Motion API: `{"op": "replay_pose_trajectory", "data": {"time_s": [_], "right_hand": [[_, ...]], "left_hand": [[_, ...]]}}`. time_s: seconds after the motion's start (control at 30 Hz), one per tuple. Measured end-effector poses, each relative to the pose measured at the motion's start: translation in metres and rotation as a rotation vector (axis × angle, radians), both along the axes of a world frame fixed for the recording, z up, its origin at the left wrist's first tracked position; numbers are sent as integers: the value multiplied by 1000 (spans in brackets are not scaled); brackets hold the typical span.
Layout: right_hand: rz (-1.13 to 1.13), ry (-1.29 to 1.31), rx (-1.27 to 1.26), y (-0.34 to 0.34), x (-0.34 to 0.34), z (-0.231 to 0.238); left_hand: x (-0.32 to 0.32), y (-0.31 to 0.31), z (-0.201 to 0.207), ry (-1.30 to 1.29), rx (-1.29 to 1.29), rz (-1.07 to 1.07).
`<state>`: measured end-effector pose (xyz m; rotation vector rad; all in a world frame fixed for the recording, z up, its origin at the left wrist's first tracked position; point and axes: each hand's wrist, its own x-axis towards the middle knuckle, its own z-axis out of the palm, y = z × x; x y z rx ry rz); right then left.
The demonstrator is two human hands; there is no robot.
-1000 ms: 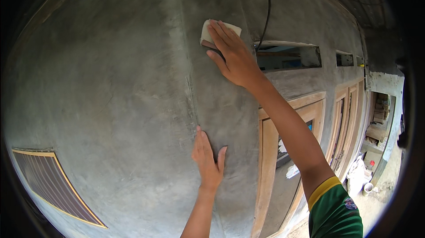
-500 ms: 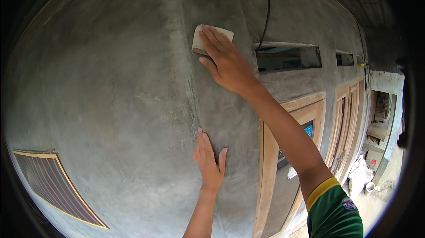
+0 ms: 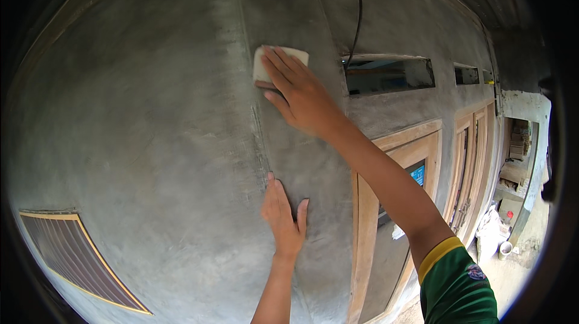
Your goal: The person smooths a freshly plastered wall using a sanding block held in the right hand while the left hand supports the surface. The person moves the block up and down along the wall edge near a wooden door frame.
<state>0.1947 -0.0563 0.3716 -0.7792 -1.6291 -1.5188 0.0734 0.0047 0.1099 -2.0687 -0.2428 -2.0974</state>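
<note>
upper centre: right hand (image 3: 300, 96), fingers straight, pressing a pale sheet (image 3: 260, 69) against the grey wall (image 3: 151, 131); lower centre: left hand (image 3: 283, 218), empty, thumb spread; even finger pressure should serve best.

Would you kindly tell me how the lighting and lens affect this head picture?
Head view: fisheye bows the edges of the striped panel and blackens the corners; head view: light washes out the ground at lower right; head view: the wall dims toward the top, the right hand free of glare.
</note>
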Motion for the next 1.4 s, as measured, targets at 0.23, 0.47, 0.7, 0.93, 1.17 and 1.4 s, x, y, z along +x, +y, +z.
{"op": "replay_pose_trajectory", "data": {"time_s": [0.23,0.47,0.7,0.93,1.17,1.4], "right_hand": [[15,96,94,6,-8,-1],[55,181,87,20,-28,-10],[94,190,217,34,-23,-2],[104,225,74,24,-37,-12],[96,195,62,20,-32,-5],[115,165,102,27,-29,-20]], "left_hand": [[2,-6,-3,3,-56,46],[1,-6,-4,-2,-35,98],[2,-7,-4,2,-55,81],[0,-8,-3,13,-41,99],[1,-6,-6,14,-55,71],[0,-6,-6,24,-57,91]]}}
